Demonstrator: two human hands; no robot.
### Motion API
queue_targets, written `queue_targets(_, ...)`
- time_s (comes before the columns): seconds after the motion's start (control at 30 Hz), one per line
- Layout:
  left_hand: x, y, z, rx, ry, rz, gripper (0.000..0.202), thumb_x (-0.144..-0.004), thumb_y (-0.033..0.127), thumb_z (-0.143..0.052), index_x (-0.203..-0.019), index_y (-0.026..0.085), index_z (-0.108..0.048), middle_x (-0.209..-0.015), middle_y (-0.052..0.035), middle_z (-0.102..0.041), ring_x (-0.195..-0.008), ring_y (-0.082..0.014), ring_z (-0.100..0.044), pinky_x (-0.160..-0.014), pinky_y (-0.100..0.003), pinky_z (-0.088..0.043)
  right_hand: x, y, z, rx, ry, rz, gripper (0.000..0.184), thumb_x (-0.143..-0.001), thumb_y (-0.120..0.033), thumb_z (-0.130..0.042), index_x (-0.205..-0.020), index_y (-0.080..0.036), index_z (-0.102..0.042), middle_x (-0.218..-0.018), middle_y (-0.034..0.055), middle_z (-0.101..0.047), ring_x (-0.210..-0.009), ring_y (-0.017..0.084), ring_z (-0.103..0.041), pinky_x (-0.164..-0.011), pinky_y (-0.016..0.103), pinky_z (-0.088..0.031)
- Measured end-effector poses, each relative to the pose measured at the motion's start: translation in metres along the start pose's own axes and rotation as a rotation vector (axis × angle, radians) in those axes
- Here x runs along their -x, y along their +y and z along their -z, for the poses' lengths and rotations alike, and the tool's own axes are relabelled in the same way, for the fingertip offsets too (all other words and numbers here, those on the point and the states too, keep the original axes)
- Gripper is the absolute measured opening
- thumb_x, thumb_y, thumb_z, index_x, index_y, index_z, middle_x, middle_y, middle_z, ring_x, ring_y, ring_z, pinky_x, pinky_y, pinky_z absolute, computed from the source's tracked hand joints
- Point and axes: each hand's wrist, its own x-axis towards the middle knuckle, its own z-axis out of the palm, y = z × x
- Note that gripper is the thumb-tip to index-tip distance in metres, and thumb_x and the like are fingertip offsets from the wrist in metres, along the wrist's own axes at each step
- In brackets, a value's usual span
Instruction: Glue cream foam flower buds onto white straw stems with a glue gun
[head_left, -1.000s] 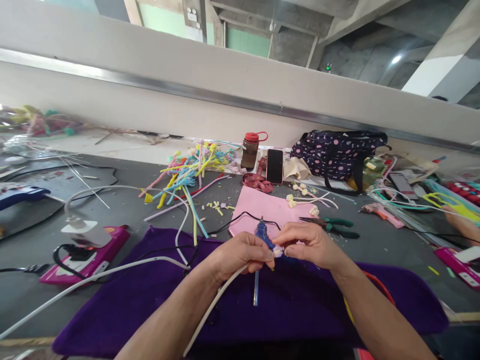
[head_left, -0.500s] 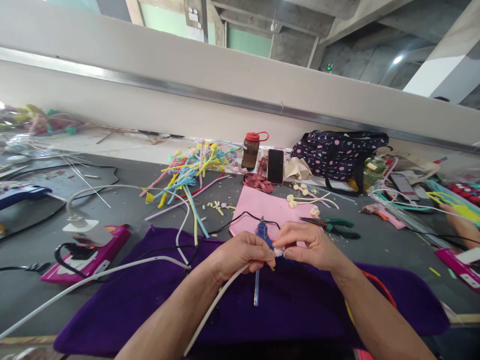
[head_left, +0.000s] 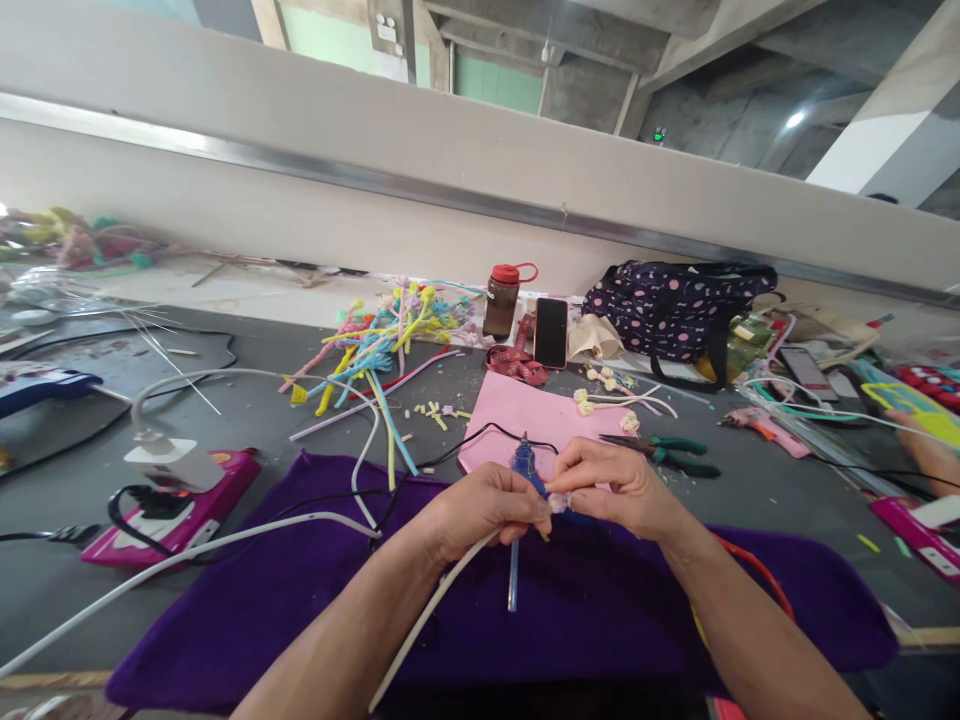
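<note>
My left hand (head_left: 499,510) is closed around a white cord-like stem (head_left: 435,600) that runs down toward my lap. At the stem's upper end, between my two hands, is a small pale white-and-lilac flower piece (head_left: 558,502). My right hand (head_left: 611,485) pinches this piece from the other side, thumb and forefinger against it. Just behind my fingers lies a blue glue gun (head_left: 525,460), with a clear glue stick (head_left: 513,580) pointing down toward me. A pink sheet (head_left: 510,410) lies under the gun's tip.
Green-handled pliers (head_left: 667,450) and cream flower stems (head_left: 600,400) lie to the right. Purple cloth (head_left: 300,600) covers the table's front edge. A pink power strip (head_left: 180,510) with cables stands left. Behind are a bottle (head_left: 500,305), a phone (head_left: 551,332) and a bag (head_left: 675,310). Another person's hand (head_left: 926,450) is far right.
Both my hands stay nearly in place, with only slight finger movement around the flower piece. At the far right, the other person's hand and the yellow item have shifted slightly.
</note>
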Motion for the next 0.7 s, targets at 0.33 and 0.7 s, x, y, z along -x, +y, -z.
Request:
queue_targets(0.33,-0.0013,-0.002,-0.0032,-0.095,0.006,0.023,0.013,-0.066,0.023,-0.059,-0.062,0.012,-0.065,-0.034,0.0058,-0.042,-0.032,-0.0041,-0.028,-0.038,-0.022,-0.012,-0.0014,-0.0042,0.0,-0.032,0.005,-0.282,0.008,-0.076,-0.02,-0.06,-0.077,-0.015,-0.066,-0.077,0.0035,-0.06,-0.069,0.013,-0.054,-0.062,0.025,-0.043)
queue_targets(0.7,-0.0019,-0.0019,-0.0038,-0.096,0.007,0.031,0.012,-0.065,0.021,-0.059,-0.06,0.012,-0.066,-0.034,0.0053,-0.044,-0.033,-0.0045,-0.031,-0.039,-0.021,-0.015,-0.0022,-0.0065,-0.0031,0.048,-0.032,-0.272,0.006,-0.074,-0.015,-0.057,-0.071,-0.015,-0.062,-0.071,0.0009,-0.059,-0.065,0.012,-0.053,-0.06,0.023,-0.042)
